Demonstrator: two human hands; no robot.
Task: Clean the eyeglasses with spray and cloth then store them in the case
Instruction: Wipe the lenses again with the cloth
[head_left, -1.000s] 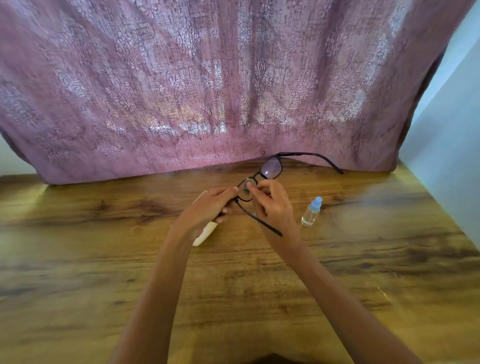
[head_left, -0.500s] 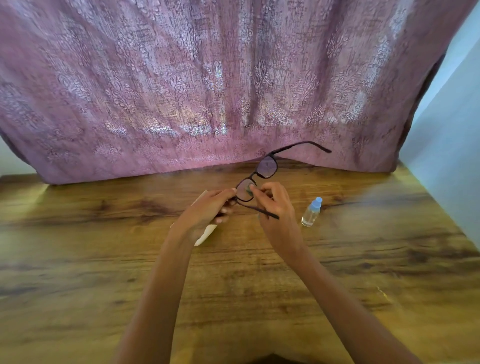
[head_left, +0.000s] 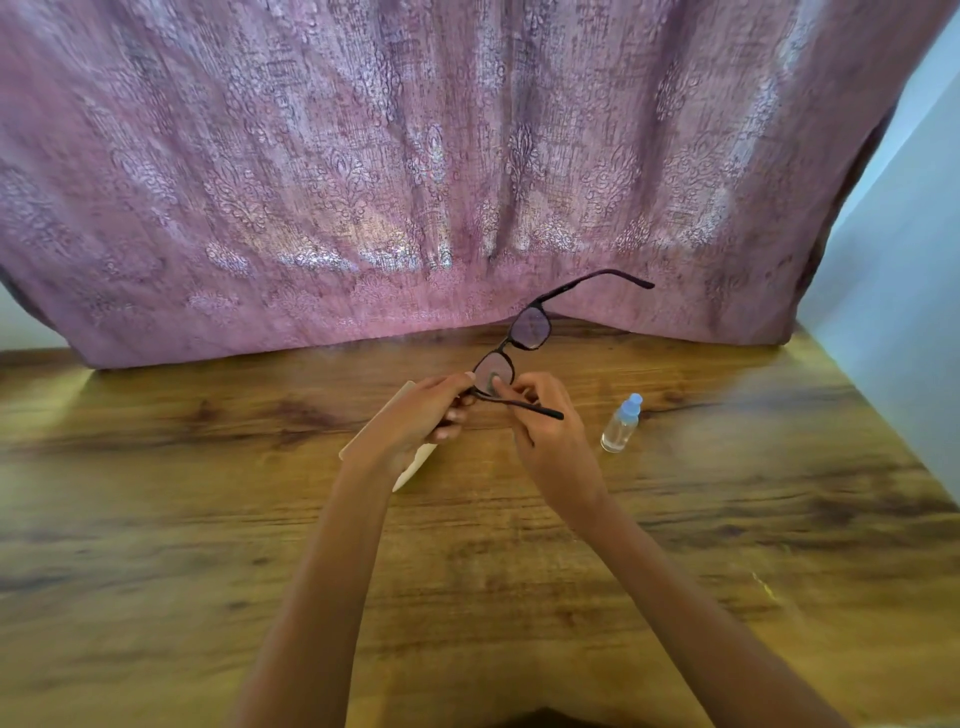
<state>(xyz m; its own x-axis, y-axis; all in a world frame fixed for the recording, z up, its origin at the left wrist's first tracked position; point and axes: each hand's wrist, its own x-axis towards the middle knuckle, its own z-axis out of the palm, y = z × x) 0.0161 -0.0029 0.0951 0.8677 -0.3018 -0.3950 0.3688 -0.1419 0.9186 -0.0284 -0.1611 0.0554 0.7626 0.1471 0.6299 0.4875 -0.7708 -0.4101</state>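
Wiping step: eyeglasses (head_left: 530, 327) held above table centre. Left hand (head_left: 415, 421) fingers curled, pinching frame at near lens corner. Right hand (head_left: 545, 436) pinches what looks like grey cloth (head_left: 490, 383) over near lens. Best: light circular rubs, rim braced, no twisting temples. Spray bottle (head_left: 620, 427) right, case (head_left: 413, 465) under left hand

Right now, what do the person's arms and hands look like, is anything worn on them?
The left forearm and right forearm are bare as far as the bottom edge of the picture; no sleeve shows. The left hand and right hand have no gloves, and no watch, bracelet or ring is visible.
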